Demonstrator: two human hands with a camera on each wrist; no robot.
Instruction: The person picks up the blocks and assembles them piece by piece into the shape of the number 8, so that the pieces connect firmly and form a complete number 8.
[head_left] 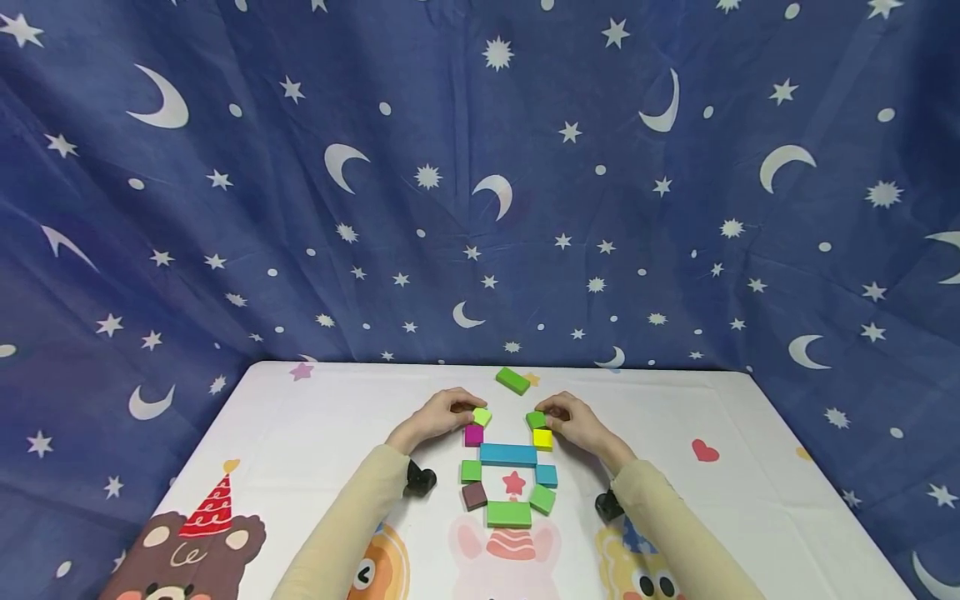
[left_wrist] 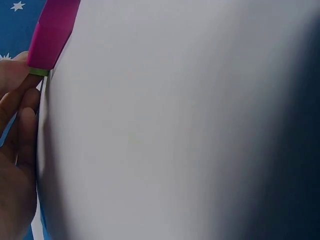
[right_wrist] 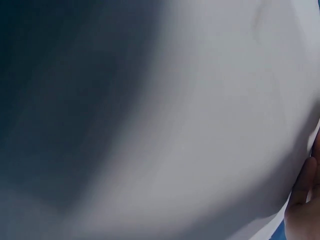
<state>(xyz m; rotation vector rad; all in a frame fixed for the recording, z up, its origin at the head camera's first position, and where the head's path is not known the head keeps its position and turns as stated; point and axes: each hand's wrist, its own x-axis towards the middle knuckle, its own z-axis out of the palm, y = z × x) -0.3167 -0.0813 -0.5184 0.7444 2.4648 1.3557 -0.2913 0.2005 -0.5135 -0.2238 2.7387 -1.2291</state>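
My left hand (head_left: 442,414) pinches a light green block (head_left: 482,416) at the upper left of a ring of coloured toy blocks. Just below it lies a magenta block (head_left: 474,435), which also shows large in the left wrist view (left_wrist: 52,37). Opposite, my right hand (head_left: 576,421) has its fingers on a green block (head_left: 536,420), apparently pinching it, above a yellow block (head_left: 542,440). A long blue block (head_left: 508,455) bridges the middle. In the right wrist view only some fingers (right_wrist: 305,182) show at the edge; the block there is hidden.
A loose green block (head_left: 512,381) lies beyond the hands near the table's back edge. Nearer, the lower ring has a green block (head_left: 471,472), a small blue block (head_left: 546,476), a brown block (head_left: 475,497), a tilted green block (head_left: 542,499) and a long green block (head_left: 509,514).
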